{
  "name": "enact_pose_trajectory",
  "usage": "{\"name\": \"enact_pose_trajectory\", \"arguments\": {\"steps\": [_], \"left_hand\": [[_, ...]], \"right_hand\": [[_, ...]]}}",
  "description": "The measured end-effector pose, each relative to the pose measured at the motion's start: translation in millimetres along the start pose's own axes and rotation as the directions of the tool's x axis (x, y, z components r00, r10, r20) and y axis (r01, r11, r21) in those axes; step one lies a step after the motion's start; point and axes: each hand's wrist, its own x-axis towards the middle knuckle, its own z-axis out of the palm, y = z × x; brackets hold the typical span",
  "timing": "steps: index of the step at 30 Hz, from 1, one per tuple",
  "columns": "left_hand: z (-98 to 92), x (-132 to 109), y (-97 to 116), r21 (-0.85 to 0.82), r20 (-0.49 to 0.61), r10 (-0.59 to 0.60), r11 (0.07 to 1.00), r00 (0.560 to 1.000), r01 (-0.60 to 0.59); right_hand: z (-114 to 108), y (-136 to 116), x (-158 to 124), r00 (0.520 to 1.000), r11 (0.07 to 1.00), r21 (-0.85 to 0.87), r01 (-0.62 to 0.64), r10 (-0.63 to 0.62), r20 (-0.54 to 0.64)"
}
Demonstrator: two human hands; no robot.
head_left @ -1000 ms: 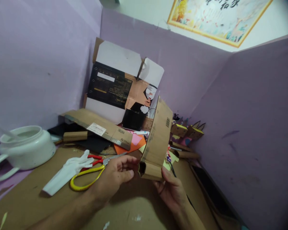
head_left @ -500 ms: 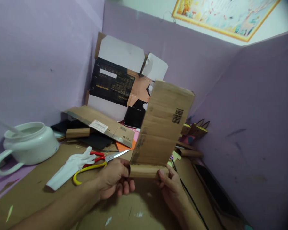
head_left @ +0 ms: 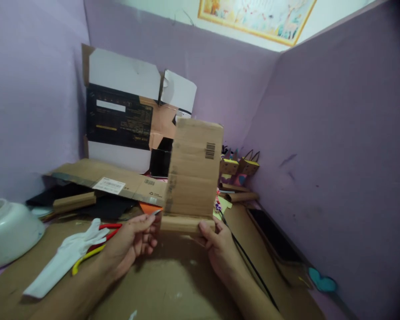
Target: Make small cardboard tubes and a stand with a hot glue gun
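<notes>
A tall piece of brown cardboard (head_left: 193,173) with a barcode stands upright in front of me, its bottom edge folded into a narrow lip. My right hand (head_left: 216,240) grips the lip's right end, thumb on the front. Just off the left end is my left hand (head_left: 133,242), fingers loosely curled and apart, with nothing visible in them. Behind that hand lie red-handled scissors (head_left: 110,231), partly hidden, only the blade tip showing past the thumb. A yellow handle (head_left: 86,258) and a bunched white glove-like cloth (head_left: 66,249) lie left of them.
An unfolded black and white box (head_left: 120,115) leans on the back wall. A flattened carton (head_left: 110,175) lies before it. A white pot (head_left: 11,233) stands at left. Paper animal figures (head_left: 240,166), a dark tray-like object (head_left: 275,235) and a black cable (head_left: 250,262) are at right.
My left hand has come away from the left end of the cardboard's lip. My right hand still holds the cardboard. The view has swung right, so everything sits further left.
</notes>
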Motion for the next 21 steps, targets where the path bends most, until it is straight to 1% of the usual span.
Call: {"name": "enact_pose_trajectory", "arguments": {"steps": [1, 2, 3, 4, 6, 8, 12, 17, 19, 21], "left_hand": [[1.3, -0.6, -0.3, 0.016, -0.036, 0.093, 0.996, 0.995, -0.092], [3.2, -1.8, -1.1, 0.060, -0.047, 0.189, 0.981, 0.981, -0.186], [5.5, -3.4, -2.2, 0.115, -0.028, 0.277, 0.955, 0.960, -0.273], [8.1, -4.9, -3.7, 0.155, 0.025, 0.314, 0.937, 0.949, -0.314], [13.0, -7.2, -6.7, 0.219, 0.082, 0.316, 0.920, 0.945, -0.326], [16.6, -8.4, -9.2, 0.277, 0.100, 0.310, 0.904, 0.945, -0.326], [17.3, -9.4, -12.8, 0.358, 0.032, 0.333, 0.876, 0.942, -0.322], [14.4, -10.2, -14.0, 0.357, -0.033, 0.347, 0.880, 0.937, -0.313], [14.5, -12.1, -11.9, 0.373, -0.034, 0.359, 0.870, 0.933, -0.322], [14.5, -14.8, -9.0, 0.396, -0.003, 0.380, 0.850, 0.925, -0.348]], "right_hand": [[-1.2, -1.4, 0.4, 0.999, 0.999, 0.032, -0.018, 0.019, -0.038], [-2.4, -2.4, 0.8, 0.997, 0.998, 0.056, -0.033, 0.037, -0.070], [-3.4, -3.0, 1.2, 0.994, 0.997, 0.072, -0.037, 0.044, -0.099], [-4.0, -3.2, 1.8, 0.994, 0.995, 0.079, -0.054, 0.061, -0.094], [-3.8, -2.5, 3.2, 0.993, 0.992, 0.079, -0.094, 0.099, -0.063], [-1.7, -1.4, 3.7, 0.991, 0.990, 0.071, -0.123, 0.127, -0.052], [4.7, 1.5, 0.3, 0.988, 0.988, 0.046, -0.148, 0.150, -0.038], [9.1, 4.1, -3.2, 0.991, 0.990, 0.044, -0.131, 0.131, -0.005], [9.3, 3.5, -3.2, 0.993, 0.992, 0.049, -0.120, 0.119, 0.019], [8.9, 2.9, -2.8, 0.994, 0.993, 0.055, -0.105, 0.103, 0.048]]}}
